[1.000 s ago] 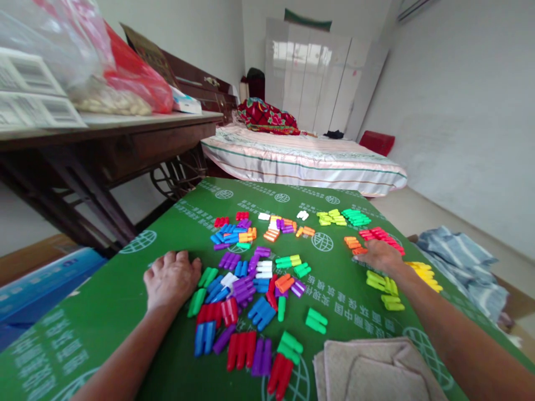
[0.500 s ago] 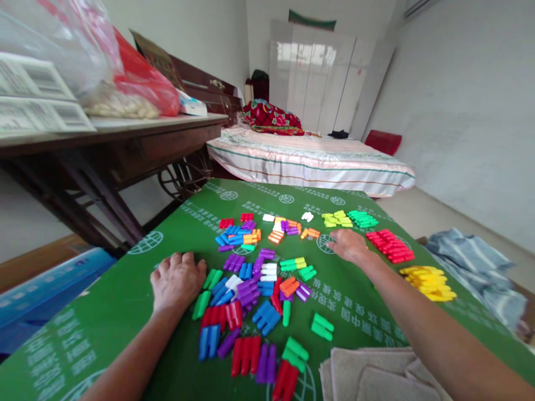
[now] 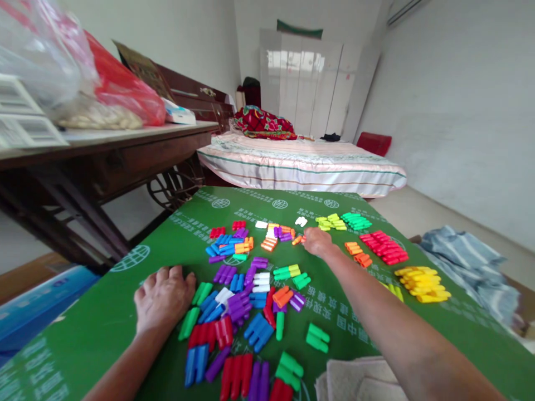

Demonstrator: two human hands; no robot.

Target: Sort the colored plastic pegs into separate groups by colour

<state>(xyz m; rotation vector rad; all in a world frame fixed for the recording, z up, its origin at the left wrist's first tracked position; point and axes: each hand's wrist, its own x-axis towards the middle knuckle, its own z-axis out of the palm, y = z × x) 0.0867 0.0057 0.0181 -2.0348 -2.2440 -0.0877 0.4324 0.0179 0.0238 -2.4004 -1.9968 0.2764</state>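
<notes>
My right hand (image 3: 316, 242) reaches across the green board, its fingers closed at an orange toy block (image 3: 297, 240). The fingertips are partly hidden by the hand itself. Flat on the board at the left, my left hand (image 3: 164, 295) rests with fingers spread, holding nothing. Close to it are green blocks (image 3: 202, 293) of the same finger-like plastic shape. Mixed purple (image 3: 238, 305), blue (image 3: 258, 332) and red blocks (image 3: 236, 374) spread over the middle and front. Two orange groups (image 3: 361, 259) lie to the right of my right hand.
Sorted piles of red (image 3: 383, 247), yellow (image 3: 423, 284), green (image 3: 356, 221) and lime blocks (image 3: 331, 222) line the right side. A folded beige cloth (image 3: 355, 379) lies at the front edge. A wooden table (image 3: 125, 147) stands left, a bed (image 3: 301, 164) behind.
My right hand has moved left to the orange blocks near the middle. Orange groups and some lime blocks on the right now show. My left hand stays on the board; the view has shifted slightly.
</notes>
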